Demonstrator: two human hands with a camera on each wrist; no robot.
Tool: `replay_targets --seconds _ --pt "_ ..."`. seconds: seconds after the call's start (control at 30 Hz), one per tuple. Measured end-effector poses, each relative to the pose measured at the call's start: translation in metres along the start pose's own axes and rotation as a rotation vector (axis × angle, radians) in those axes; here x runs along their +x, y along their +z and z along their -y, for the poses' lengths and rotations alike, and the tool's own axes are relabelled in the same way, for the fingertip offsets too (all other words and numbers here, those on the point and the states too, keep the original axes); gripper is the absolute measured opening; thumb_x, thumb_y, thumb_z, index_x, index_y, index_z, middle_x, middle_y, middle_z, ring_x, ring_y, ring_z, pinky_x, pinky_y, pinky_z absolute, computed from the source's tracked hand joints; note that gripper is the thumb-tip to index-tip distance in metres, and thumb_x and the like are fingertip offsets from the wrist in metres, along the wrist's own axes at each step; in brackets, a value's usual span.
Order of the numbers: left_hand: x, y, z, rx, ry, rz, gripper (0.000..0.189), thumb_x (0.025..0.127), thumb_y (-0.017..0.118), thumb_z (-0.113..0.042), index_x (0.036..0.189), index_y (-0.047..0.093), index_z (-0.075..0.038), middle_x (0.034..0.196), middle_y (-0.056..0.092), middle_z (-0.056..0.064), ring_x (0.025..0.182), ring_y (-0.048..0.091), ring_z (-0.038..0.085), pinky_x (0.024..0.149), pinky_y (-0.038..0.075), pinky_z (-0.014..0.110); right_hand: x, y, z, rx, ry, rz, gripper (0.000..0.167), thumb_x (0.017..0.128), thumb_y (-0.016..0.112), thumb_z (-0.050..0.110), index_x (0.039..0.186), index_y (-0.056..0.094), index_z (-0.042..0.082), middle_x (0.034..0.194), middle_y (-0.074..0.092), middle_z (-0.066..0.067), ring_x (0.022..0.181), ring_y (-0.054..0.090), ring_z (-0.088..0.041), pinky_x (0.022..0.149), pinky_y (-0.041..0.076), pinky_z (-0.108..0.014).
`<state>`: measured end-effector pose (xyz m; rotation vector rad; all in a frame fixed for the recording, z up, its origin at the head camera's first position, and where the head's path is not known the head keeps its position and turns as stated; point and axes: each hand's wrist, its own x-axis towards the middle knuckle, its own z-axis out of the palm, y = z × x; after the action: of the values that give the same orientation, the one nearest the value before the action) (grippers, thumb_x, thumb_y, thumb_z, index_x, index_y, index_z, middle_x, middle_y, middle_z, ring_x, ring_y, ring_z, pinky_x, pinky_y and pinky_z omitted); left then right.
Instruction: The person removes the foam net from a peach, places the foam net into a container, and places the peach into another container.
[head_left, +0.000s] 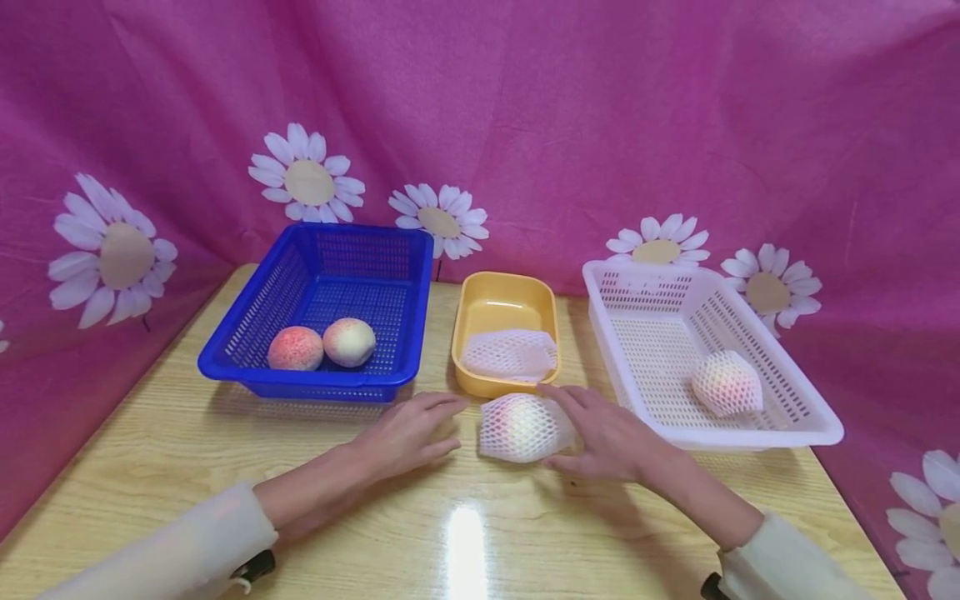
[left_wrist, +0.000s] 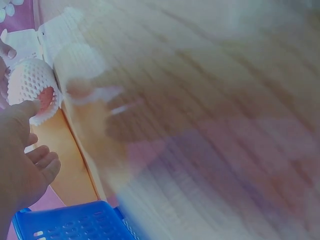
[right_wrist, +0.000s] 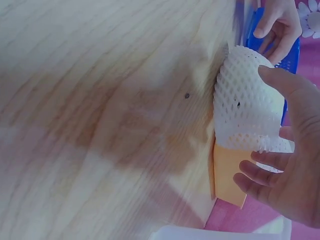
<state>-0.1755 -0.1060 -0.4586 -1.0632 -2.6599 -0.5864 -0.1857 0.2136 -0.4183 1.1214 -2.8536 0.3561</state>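
A peach in a white foam net [head_left: 519, 427] lies on the table in front of the yellow tray [head_left: 460, 367]. To its left is my left hand [head_left: 411, 433], fingers loosely spread and apart from the net in the head view. My right hand [head_left: 603, 433] is at the net's right end, thumb and fingers spread about it without a grip. In the right wrist view the right thumb overlaps the foam net [right_wrist: 245, 100]; whether it touches is hard to tell. Reddish peach skin shows through the net's opening [left_wrist: 46, 100] in the left wrist view.
Two bare peaches [head_left: 322, 346] sit in the blue basket [head_left: 315, 387] at left. Loose foam nets [head_left: 510, 354] lie in the yellow tray. At right, the white basket [head_left: 720, 437] holds another netted peach [head_left: 727, 383]. A flowered pink cloth [head_left: 525, 125] hangs behind the table.
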Motion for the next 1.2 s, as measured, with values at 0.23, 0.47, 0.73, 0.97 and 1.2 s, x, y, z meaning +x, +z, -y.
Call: replay_targets --seconds 0.23,0.47,0.73,0.97,1.2 --pt "-0.008 -0.005 0.005 0.003 0.005 -0.018 0.051 0.090 0.074 -0.026 0.131 0.061 0.001 0.131 0.060 0.018 0.121 0.057 0.031 0.102 0.047 0.044 -0.010 0.003 -0.002 0.030 0.007 -0.007 0.095 0.080 0.081 0.048 0.154 0.033 0.011 0.136 0.052 -0.015 0.121 0.054 -0.032 0.095 0.051 -0.051" --pt "-0.021 -0.006 0.010 0.051 -0.024 -0.022 0.052 0.089 0.075 -0.029 0.132 0.062 -0.002 0.130 0.061 0.016 0.117 0.060 0.032 0.096 0.051 0.046 -0.018 0.007 -0.004 0.047 0.036 0.008 0.097 0.082 0.078 0.050 0.155 0.029 0.011 0.138 0.050 -0.017 0.123 0.053 -0.033 0.099 0.048 -0.051" --pt "-0.032 -0.011 0.013 0.071 -0.093 -0.009 0.055 0.089 0.075 -0.036 0.135 0.061 -0.008 0.134 0.060 0.013 0.115 0.061 0.034 0.088 0.054 0.051 -0.032 0.011 -0.006 0.072 0.084 0.035 0.100 0.085 0.074 0.053 0.158 0.022 0.009 0.141 0.047 -0.022 0.128 0.049 -0.038 0.101 0.045 -0.053" --pt "-0.040 -0.015 0.015 0.063 -0.143 0.009 0.055 0.090 0.074 -0.035 0.136 0.061 -0.009 0.135 0.060 0.014 0.118 0.060 0.035 0.091 0.052 0.053 -0.038 0.012 -0.009 0.070 0.120 0.029 0.100 0.084 0.077 0.048 0.157 0.022 0.008 0.144 0.044 -0.028 0.130 0.047 -0.042 0.104 0.042 -0.056" --pt "-0.049 -0.017 0.018 0.091 -0.141 -0.001 0.053 0.089 0.075 -0.034 0.134 0.062 -0.009 0.130 0.062 0.014 0.116 0.061 0.034 0.091 0.053 0.051 -0.048 0.011 -0.011 0.051 0.133 0.027 0.097 0.085 0.074 0.051 0.156 0.025 0.007 0.144 0.046 -0.025 0.126 0.051 -0.041 0.101 0.045 -0.054"
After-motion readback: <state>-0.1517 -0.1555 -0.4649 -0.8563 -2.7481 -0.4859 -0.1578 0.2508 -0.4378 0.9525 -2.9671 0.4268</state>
